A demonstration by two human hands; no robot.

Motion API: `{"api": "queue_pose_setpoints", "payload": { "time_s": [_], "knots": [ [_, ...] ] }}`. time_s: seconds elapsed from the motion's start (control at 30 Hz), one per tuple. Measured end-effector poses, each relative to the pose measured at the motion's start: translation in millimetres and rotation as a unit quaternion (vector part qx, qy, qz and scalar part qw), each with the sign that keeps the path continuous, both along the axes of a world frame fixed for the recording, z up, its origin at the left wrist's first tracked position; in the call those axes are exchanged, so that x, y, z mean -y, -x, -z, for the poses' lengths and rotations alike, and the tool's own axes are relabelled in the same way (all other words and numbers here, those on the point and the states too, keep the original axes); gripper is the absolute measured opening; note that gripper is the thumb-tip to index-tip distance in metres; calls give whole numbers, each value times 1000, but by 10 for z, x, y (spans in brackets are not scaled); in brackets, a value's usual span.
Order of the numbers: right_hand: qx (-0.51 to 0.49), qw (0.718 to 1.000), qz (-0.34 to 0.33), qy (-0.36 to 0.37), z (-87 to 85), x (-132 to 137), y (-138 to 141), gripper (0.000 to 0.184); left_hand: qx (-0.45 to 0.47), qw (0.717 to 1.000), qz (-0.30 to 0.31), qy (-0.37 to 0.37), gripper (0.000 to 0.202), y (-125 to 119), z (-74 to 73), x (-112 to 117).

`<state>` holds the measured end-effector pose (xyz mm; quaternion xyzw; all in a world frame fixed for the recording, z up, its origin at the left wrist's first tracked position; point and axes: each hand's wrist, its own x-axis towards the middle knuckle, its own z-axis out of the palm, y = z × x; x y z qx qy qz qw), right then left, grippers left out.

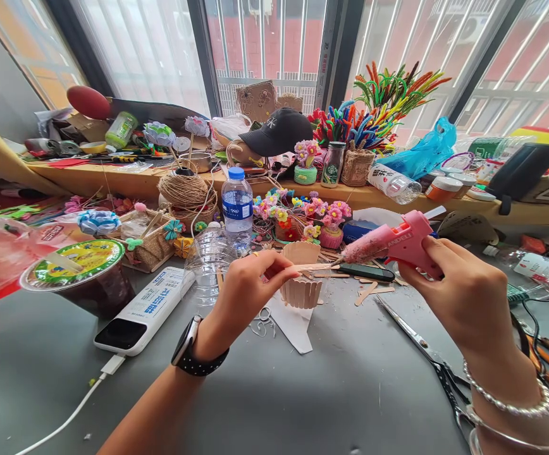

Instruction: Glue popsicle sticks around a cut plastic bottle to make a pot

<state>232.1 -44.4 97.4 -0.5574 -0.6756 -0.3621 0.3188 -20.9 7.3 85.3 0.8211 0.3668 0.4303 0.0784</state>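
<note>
Head view. Left hand (250,284) sits just left of frame centre, grip closed. Thumb and fingertips pinch one end of a flat wooden stick (313,267). The stick lies roughly level and points to 3 o'clock.

Right hand (464,297) is at 3 o'clock of centre, grip wrapped tight round the handle of a pink glue gun (393,243). The barrel points to 9 o'clock, slightly down, and the nozzle tip meets the free end of the wooden stick. Both are held above the grey tabletop (255,392).

- **Below the stick:** at 6 o'clock of it, a small cup of upright sticks (302,292) stands on a white paper scrap (296,328).
- **Beside the cup:** loose sticks (369,292) lie at 3 o'clock of it.
- **Scissors:** scissors (421,344) lie flat at 7 o'clock of the right hand.
- **Wrists:** black watch (191,351) on the left, silver bangles (511,401) on the right.
- **Left side:** white power bank (146,309) at 9 o'clock of the left hand, cable plugged in. A lidded bowl (78,265) is further out the same way.
- **Behind the left hand:** water bottle (237,212) upright at 12 o'clock, twine ball (183,189) at 11 o'clock.
- **Window ledge, 12 o'clock of frame:** black cap (277,129), with pipe cleaners (388,95) at 1 o'clock.
</note>
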Motion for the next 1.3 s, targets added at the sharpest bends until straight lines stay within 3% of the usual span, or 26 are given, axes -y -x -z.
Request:
{"api": "queue_pose_setpoints", "payload": {
  "time_s": [0.8, 1.07, 1.3],
  "knots": [
    [2, 1000, 24, -7, -14, 6, -74, 16, 12, 1000, -5, -20, 13, 7, -21, 10],
    [24, 996, 87, 8, 44, -38, -164, 21, 49, 998, 8, -44, 10, -12, -22, 40],
    [5, 989, 135, -58, -29, 17, -44, 32, 2, 1000, 11, -29, 10, -36, 39, 32]
  ]
}}
